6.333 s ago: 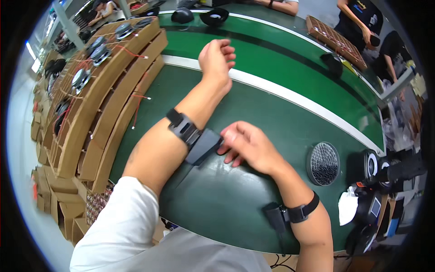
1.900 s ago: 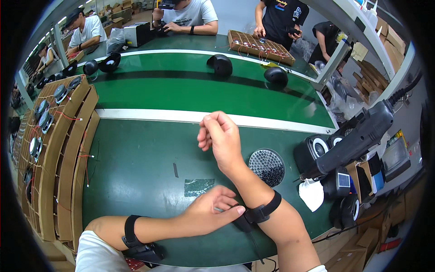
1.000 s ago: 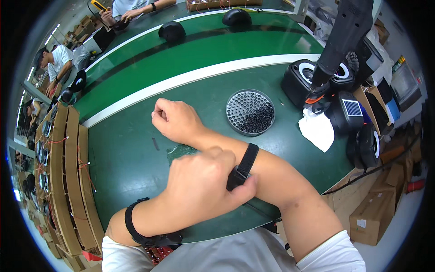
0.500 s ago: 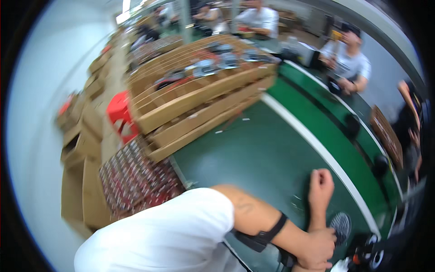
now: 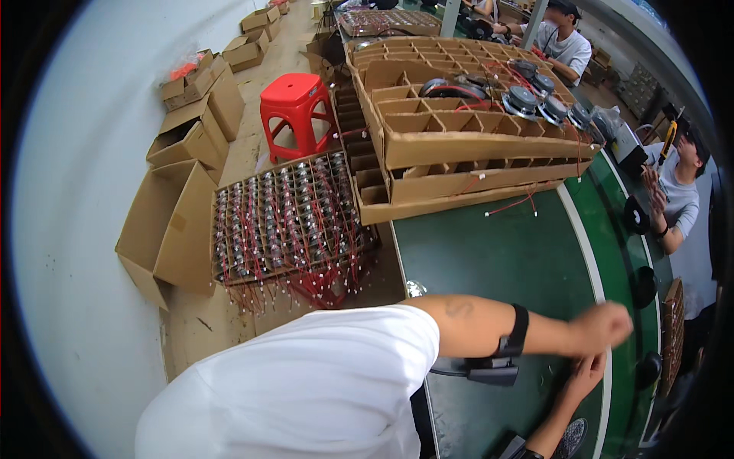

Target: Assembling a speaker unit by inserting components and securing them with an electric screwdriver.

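My left hand (image 5: 602, 329) reaches over the right side of the green table (image 5: 489, 252), near its white edge strip. Its blurred outline looks like a fist, and I cannot make out anything in it. Just below, my right hand (image 5: 587, 373) comes up from the lower edge, its fingertips at my left wrist and partly hidden there. A black strap with a small black box (image 5: 493, 373) is around my left forearm. Beside my right forearm lies a dark oval mesh piece (image 5: 572, 437).
Stacked cardboard divider trays (image 5: 489, 149) hold round speakers (image 5: 522, 101) at the table's far end. Left of it are a tray of wired small parts (image 5: 283, 214), a red stool (image 5: 294, 103) and open boxes (image 5: 180, 222). A co-worker (image 5: 677, 187) sits across the green belt (image 5: 623, 252).
My view has swung left, bringing the trays and stool further right. My left hand has left my right forearm and is now farther forward, above my right hand.
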`<state>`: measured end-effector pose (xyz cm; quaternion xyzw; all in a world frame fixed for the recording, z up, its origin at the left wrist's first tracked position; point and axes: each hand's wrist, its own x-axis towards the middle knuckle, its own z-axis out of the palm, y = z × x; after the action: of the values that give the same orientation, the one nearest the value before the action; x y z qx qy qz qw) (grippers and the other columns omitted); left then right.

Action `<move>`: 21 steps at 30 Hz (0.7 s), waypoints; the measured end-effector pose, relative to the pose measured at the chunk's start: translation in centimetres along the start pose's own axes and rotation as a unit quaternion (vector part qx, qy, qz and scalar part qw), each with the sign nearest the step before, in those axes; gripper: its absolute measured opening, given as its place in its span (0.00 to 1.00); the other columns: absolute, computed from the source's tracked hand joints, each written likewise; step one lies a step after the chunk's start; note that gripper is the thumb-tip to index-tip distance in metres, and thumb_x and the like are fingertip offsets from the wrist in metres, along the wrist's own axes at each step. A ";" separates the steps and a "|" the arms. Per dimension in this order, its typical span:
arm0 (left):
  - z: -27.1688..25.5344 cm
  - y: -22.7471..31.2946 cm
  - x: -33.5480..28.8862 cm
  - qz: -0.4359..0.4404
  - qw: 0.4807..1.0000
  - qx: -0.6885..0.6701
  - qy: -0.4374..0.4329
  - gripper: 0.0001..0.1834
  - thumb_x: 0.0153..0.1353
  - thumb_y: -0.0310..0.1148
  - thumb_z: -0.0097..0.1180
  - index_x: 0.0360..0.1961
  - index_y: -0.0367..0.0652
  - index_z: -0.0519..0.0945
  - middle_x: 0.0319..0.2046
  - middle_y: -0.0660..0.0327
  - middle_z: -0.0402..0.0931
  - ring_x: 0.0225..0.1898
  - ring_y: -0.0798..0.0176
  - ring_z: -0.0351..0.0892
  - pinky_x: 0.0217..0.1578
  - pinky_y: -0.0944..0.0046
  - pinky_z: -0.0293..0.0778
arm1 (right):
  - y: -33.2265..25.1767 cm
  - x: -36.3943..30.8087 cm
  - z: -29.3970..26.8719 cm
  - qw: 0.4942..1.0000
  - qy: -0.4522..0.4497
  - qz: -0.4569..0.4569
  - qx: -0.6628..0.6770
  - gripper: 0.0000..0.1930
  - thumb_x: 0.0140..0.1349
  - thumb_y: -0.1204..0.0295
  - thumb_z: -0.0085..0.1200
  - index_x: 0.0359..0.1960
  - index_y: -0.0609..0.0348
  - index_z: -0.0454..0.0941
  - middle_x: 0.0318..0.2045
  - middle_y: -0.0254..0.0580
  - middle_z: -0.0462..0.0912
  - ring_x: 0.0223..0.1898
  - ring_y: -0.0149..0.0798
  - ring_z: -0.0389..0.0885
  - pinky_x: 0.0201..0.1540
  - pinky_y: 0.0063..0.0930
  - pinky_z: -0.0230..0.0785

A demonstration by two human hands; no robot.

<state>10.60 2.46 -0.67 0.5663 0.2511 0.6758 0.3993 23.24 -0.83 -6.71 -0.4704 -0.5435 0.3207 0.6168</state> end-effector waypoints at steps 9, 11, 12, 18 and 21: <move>-6.6 -3.2 1.6 -0.104 0.974 0.191 0.056 0.20 0.67 0.40 0.52 0.22 0.36 0.71 0.19 0.47 0.72 0.22 0.40 0.71 0.26 0.48 0.67 | -0.9 -0.4 -0.4 0.993 -0.030 0.047 -0.107 0.09 0.71 0.69 0.51 0.32 0.57 0.72 0.20 0.27 0.69 0.19 0.20 0.64 0.21 0.14 0.52; -6.1 -2.4 1.5 -0.107 0.969 0.221 0.003 0.20 0.67 0.41 0.52 0.23 0.37 0.73 0.21 0.48 0.75 0.26 0.40 0.75 0.28 0.47 0.69 | -1.2 -0.3 -0.1 0.994 -0.022 0.046 -0.099 0.08 0.71 0.70 0.52 0.32 0.57 0.72 0.20 0.27 0.69 0.19 0.20 0.65 0.21 0.15 0.53; -5.7 -1.8 1.3 -0.105 0.972 0.209 -0.021 0.20 0.67 0.41 0.52 0.23 0.37 0.73 0.21 0.48 0.75 0.26 0.40 0.75 0.28 0.47 0.69 | -1.5 -0.6 -0.7 0.994 -0.014 0.050 -0.096 0.08 0.71 0.70 0.52 0.32 0.57 0.72 0.20 0.27 0.69 0.20 0.20 0.66 0.21 0.15 0.55; -5.3 -3.3 1.2 -0.089 0.941 0.295 -0.143 0.15 0.63 0.42 0.59 0.29 0.40 0.83 0.27 0.50 0.82 0.25 0.53 0.79 0.31 0.56 0.75 | -2.5 -1.8 0.4 0.987 0.011 0.032 -0.159 0.08 0.64 0.67 0.59 0.33 0.59 0.80 0.25 0.35 0.78 0.28 0.31 0.75 0.34 0.29 0.71; -8.2 -3.9 1.6 -0.143 0.950 0.261 -0.088 0.20 0.68 0.38 0.56 0.19 0.41 0.73 0.16 0.68 0.66 0.22 0.74 0.62 0.22 0.65 0.61 | -3.6 -1.4 3.0 0.989 -0.009 0.010 -0.148 0.09 0.65 0.67 0.58 0.34 0.61 0.79 0.26 0.37 0.80 0.29 0.26 0.75 0.33 0.26 0.71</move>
<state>3.62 6.93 -4.75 0.6664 0.4612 0.4693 0.3506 19.64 -2.64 -3.99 -0.5589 -0.5859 0.2469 0.5324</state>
